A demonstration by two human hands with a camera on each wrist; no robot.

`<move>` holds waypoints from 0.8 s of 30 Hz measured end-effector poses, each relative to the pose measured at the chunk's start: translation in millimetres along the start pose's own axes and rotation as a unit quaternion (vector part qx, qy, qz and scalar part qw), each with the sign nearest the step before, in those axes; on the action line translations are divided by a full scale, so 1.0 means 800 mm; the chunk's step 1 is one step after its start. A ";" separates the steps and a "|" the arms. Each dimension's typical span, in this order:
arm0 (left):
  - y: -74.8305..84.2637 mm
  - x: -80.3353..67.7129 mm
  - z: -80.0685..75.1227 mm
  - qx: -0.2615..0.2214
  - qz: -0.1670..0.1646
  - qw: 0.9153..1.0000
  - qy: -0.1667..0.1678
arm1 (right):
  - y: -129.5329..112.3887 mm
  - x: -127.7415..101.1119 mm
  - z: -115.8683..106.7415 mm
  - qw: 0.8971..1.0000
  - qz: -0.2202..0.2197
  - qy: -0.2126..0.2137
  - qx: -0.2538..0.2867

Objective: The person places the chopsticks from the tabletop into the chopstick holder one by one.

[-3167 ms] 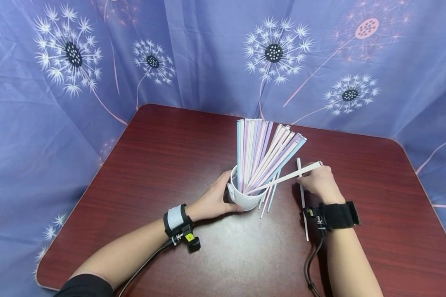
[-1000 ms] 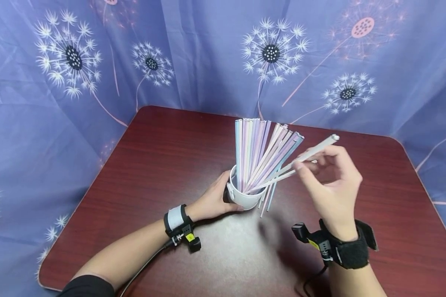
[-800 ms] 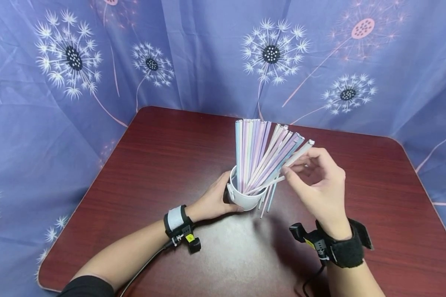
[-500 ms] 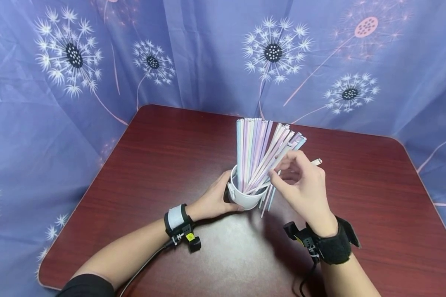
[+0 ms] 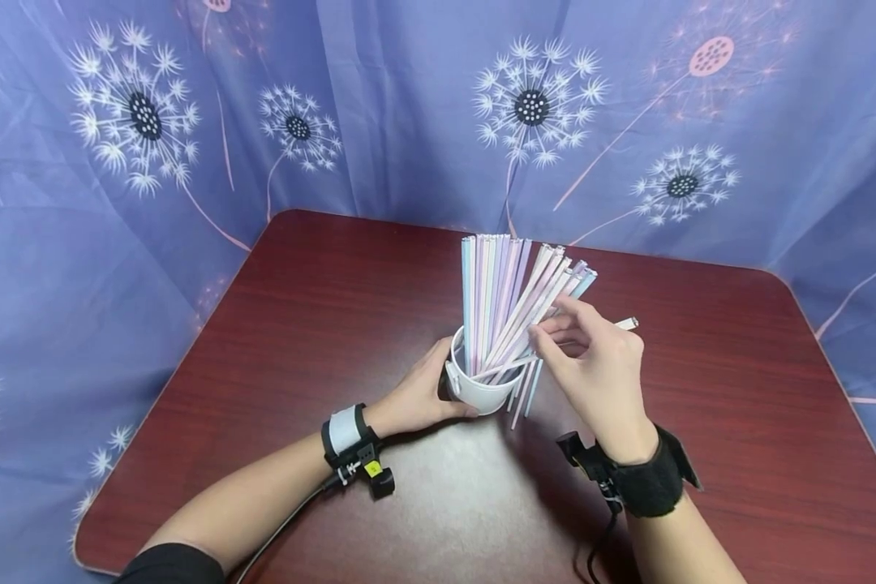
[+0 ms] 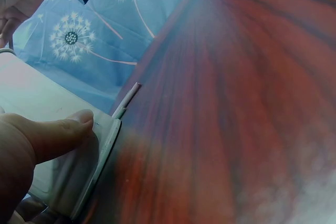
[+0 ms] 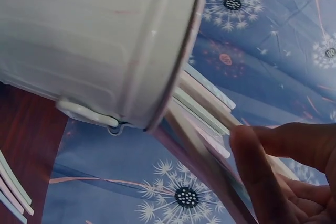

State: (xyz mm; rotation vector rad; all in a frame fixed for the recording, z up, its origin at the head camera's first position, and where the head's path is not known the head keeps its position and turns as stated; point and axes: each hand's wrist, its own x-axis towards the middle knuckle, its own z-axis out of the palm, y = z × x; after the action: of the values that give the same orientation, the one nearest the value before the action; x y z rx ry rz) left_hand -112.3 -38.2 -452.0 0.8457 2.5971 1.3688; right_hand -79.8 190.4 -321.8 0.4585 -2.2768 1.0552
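Observation:
A small white metal bucket (image 5: 485, 396) stands tilted on the table, with a bundle of pastel chopsticks (image 5: 492, 292) fanning out of its mouth. My left hand (image 5: 416, 397) grips the bucket from the left, its thumb lying along the wall in the left wrist view. At the bundle's right side is my right hand (image 5: 599, 365). Its thumb and index finger pinch a whitish chopstick (image 7: 212, 98) just beyond the rim in the right wrist view. One white chopstick leans low across the rim; its end shows past the right hand, the middle hidden.
Several loose chopsticks (image 5: 526, 401) lie on the table just right of the bucket, partly hidden. The dark red wooden table (image 5: 321, 324) ends at a blue curtain (image 5: 409, 113) printed with dandelions. A cable (image 5: 281, 531) trails from the left wrist camera.
The right hand has lifted a white chopstick off the table at the right, carried it left, and lowered it into the bucket among the others. The left hand keeps holding the bucket.

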 end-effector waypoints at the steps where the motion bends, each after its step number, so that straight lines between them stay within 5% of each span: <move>1: 0.000 0.000 0.000 0.001 -0.002 1.000 0.000 | -0.001 0.000 0.001 1.000 -0.004 0.005 -0.002; 9: 0.000 0.000 -0.001 -0.006 0.003 1.000 0.000 | -0.011 0.008 -0.012 0.993 -0.055 0.106 0.021; 17: 0.000 0.001 -0.001 -0.013 0.009 1.000 0.002 | -0.012 0.023 -0.044 0.965 -0.036 0.260 -0.008; 20: 0.000 0.001 -0.002 -0.015 0.011 1.000 0.001 | 0.006 0.027 -0.054 0.964 -0.009 0.261 -0.046; 24: -0.001 0.001 -0.001 -0.015 0.004 1.000 -0.004 | 0.037 0.027 -0.057 0.974 0.043 0.208 -0.082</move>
State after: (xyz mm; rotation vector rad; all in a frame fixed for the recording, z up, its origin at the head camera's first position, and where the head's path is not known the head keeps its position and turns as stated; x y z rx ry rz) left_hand -113.2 -38.9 -451.8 0.8546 2.5639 1.4006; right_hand -95.4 243.2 -301.7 0.0611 -1.9971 0.8961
